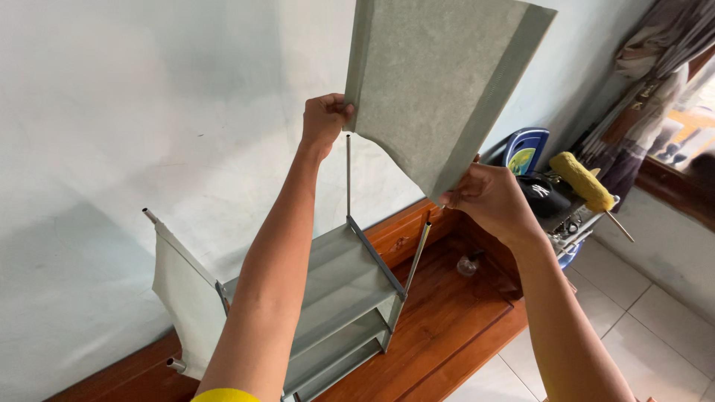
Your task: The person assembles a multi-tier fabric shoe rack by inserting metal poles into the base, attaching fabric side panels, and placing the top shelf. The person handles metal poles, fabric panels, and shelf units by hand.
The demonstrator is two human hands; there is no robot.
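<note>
Both forearms rise from the bottom edge, nearest the lens, a yellow sleeve (226, 395) showing at the left elbow. Up top, the left hand (323, 119) has its grip clamped on the near-left corner of a grey-green fabric shelf panel (439, 82), fingers curled over the edge. Across from it, the right hand (488, 199) pinches the panel's lower right corner, grip closed on the darker hem strip that runs up that side. Between the two grips the panel's lower edge sags in a soft curve, while the rest of the sheet tilts up and away, held high in the air against the pale wall (149, 112).

Directly below the left grip stands a thin metal pole (348, 175), upright, its tip just under the panel's corner and not touching it. That pole belongs to a fabric shelf rack (339, 298) sitting on a wooden floor platform (454, 313), with grey-green tiers already stretched between its tubes and a loose flap of pale cloth (182, 298) hanging at its left end. Beyond the right grip lie a yellow paint roller (582, 181) and a black cap (544, 195), well apart from the panel, above white floor tiles (640, 313).
</note>
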